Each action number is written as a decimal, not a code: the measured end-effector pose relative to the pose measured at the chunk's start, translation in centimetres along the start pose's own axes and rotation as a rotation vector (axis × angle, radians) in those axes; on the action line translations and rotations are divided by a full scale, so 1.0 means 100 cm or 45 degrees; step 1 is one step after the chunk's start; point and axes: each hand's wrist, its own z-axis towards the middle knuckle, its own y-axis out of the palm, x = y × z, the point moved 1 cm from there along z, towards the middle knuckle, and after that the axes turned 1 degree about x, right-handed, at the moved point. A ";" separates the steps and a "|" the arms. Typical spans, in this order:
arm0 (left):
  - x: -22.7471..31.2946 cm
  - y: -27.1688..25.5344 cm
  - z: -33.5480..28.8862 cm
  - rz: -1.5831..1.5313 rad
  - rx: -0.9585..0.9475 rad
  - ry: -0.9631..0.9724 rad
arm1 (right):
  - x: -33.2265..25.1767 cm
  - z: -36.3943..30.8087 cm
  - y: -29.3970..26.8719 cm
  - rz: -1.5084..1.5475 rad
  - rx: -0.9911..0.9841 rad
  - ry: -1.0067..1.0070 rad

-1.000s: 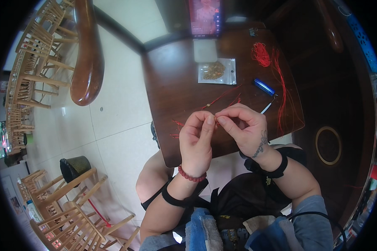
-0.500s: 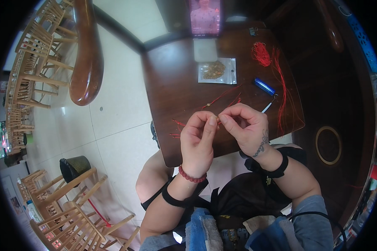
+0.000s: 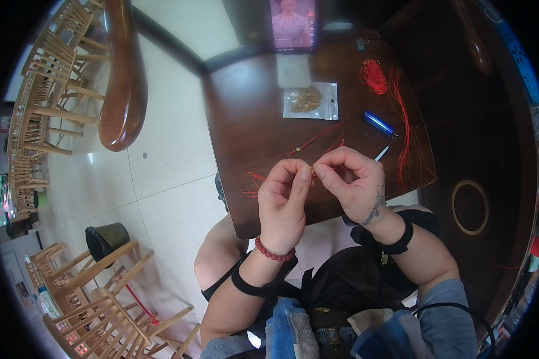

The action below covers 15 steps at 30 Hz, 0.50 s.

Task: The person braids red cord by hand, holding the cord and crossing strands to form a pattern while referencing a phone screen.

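Note:
My left hand [image 3: 284,203] and my right hand [image 3: 356,182] meet over the near part of the brown wooden table [image 3: 245,119]. Thumb and forefinger of each are pinched on a thin red cord [image 3: 314,175], mostly hidden by the fingers. A tiny gold-coloured bead [image 3: 312,170] shows between the fingertips. Beyond the hands lies a red cord bracelet [image 3: 308,143] with a small bead on it. More red cord ends [image 3: 253,175] stick out to the left of my left hand. Close to my right hand lies a thin white-handled hook tool [image 3: 382,152].
A clear bag of gold beads [image 3: 306,100] lies mid-table, before a lit phone [image 3: 293,27] on a pale stand [image 3: 294,72]. To the right are a blue cylinder [image 3: 378,124], a red cord bundle [image 3: 374,77] and long red strands [image 3: 403,125]. Wooden chairs [image 3: 111,305] stand at left.
My right hand has turned very slightly at the wrist. The gold bead shows a little more between the fingertips. My left hand has hardly moved.

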 end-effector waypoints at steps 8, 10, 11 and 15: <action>0.002 -0.001 -0.001 0.127 0.003 0.043 | -0.005 0.001 -0.001 -0.070 -0.036 -0.009; 0.002 -0.002 -0.001 0.113 0.007 0.050 | -0.006 0.002 -0.002 -0.084 -0.049 -0.041; 0.002 -0.002 -0.001 0.113 0.007 0.050 | -0.006 0.003 -0.002 -0.098 -0.062 -0.074; 0.002 -0.001 0.000 0.112 0.026 0.059 | -0.005 0.002 -0.002 -0.073 -0.062 -0.113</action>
